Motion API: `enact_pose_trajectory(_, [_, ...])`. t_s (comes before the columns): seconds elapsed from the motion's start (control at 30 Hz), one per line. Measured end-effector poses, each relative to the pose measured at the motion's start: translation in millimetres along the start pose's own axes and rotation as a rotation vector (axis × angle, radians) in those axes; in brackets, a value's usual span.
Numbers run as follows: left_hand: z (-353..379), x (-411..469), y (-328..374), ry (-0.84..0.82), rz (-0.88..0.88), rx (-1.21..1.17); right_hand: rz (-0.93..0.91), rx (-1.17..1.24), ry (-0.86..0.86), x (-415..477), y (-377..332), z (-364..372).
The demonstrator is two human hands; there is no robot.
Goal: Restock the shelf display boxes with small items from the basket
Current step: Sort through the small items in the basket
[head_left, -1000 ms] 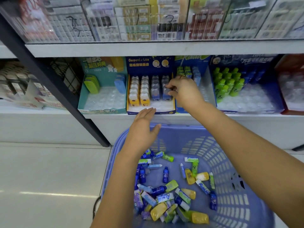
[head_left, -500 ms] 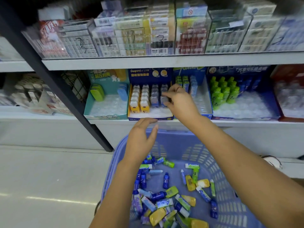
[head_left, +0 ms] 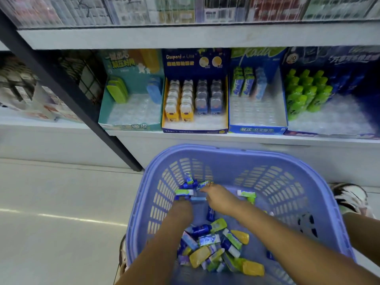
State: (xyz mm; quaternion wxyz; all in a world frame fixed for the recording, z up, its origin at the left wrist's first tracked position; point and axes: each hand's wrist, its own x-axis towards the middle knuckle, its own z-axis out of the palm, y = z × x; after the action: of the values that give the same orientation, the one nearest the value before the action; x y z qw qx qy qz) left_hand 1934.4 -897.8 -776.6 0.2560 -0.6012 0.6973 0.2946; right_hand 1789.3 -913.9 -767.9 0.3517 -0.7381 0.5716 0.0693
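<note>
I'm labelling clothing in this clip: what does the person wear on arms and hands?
No sleeves, gloves or watch show: both arms are bare. The left hand shows nothing worn; the right hand may have a thin ring on one finger, too blurred to confirm.

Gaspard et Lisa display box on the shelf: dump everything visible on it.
The Gaspard et Lisa box is dark blue card with yellow inner side walls and an upright header. It holds four rows running front to back: two of white-and-yellow items on the left, two of grey-and-blue items on the right. The clear tray's front strip is unfilled. It stands upright on the white shelf, between a teal box and a blue box.
</note>
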Motion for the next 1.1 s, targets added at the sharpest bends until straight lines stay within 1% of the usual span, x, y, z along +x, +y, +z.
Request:
enact_pose_trajectory(0.07, [9.0,4.9,-0.3,0.058,-0.001,0.079,-0.016,0.015,-0.008,17.1,0.0,13.8])
enact_pose_trajectory(0.2, [23.7,10.7,0.9,0.153,-0.078,0.115,-0.051,0.001,0.010,41.9,2.4,37.3])
enact_pose_trajectory(0.27, [29.3,14.0,4.9,0.150,-0.125,0.133,-0.075,-0.078,0.030,45.2,7.7,47.0])
enact_pose_trajectory(0.33, [32.5,17.3,6.9,0.120,-0.159,0.168,-0.057,-0.078,0.015,41.8,14.0,54.8])
enact_pose_trajectory(0.4, [32.6,20.7,6.4,0.119,-0.134,0.233,-0.047,-0.108,0.010,36.4,22.0,60.2])
enact_pose_trajectory(0.47, [33.7,23.4,4.4,0.099,-0.087,0.272,-0.110,-0.216,0.029,31.5,30.1,63.6])
enact_pose_trajectory(0.53, [36.7,24.6,3.0,0.052,-0.053,0.298,-0.152,-0.270,0.031,26.3,33.8,62.5])
enact_pose_trajectory(0.63, [34.3,20.8,10.3,-0.004,0.041,0.272,-0.193,-0.332,0.062,19.6,37.9,56.8])
enact_pose_trajectory(0.7, [31.1,19.6,14.0,-0.013,0.096,0.202,-0.165,-0.373,0.084,14.8,40.6,51.4])
enact_pose_trajectory(0.77, [27.7,19.4,13.7,0.047,0.118,0.142,-0.077,-0.357,0.104,11.7,46.7,47.5])
enact_pose_trajectory(0.83, [29.1,23.2,9.5,0.138,0.113,0.039,0.037,-0.168,0.135,11.3,52.0,44.2])
enact_pose_trajectory(0.87, [29.3,24.6,7.5,0.177,0.101,-0.005,0.066,-0.071,0.143,12.9,52.9,43.5])
enact_pose_trajectory(0.97, [28.9,27.4,5.5,0.226,0.083,-0.016,0.092,0.060,0.102,20.1,45.6,46.5])
enact_pose_trajectory(1.03, [27.4,29.7,7.5,0.227,0.053,-0.004,0.126,0.027,0.073,25.5,40.1,54.0])
enact_pose_trajectory(1.1, [27.4,33.0,9.5,0.235,0.030,-0.015,0.147,-0.072,0.061,29.8,36.8,64.0])
